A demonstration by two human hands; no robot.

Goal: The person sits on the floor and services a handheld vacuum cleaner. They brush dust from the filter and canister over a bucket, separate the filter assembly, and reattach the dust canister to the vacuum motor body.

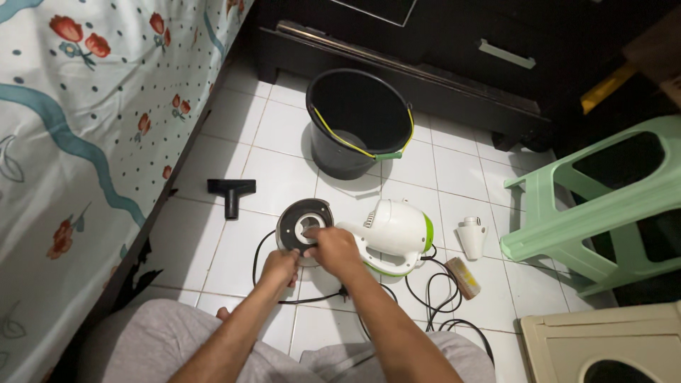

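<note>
I see a handheld vacuum cleaner [394, 237] lying on its side on the white tiled floor [234, 241], just in front of the knees. Body is white with a lime-green band at the rear and along the underside. Its front end is a round dark-grey ring [298, 216] with a pale opening in the middle, facing up toward the camera.

Right hand [333, 248]: grip pinched on the inner edge of that ring, fingertips at the opening. Left hand [278, 266]: grip curled against the ring's lower rim; I cannot tell whether it clamps or just rests.

Black power cord [443, 298] runs from the vacuum, one loop under the hands, more loops to the right.

Count on the floor: one black T-shaped nozzle [230, 191], well apart to the left; one white nozzle piece [472, 236], just right of the vacuum; one small brush attachment [462, 276] near the cord; one black bucket [358, 120]; one pale-green plastic stool [603, 206] at right.

Bucket stands upright beyond the vacuum, with a yellow-and-green handle lying across its mouth. Inside looks dark; contents not discernible.

Floral bedsheet [85, 120] hangs along the left.
</note>
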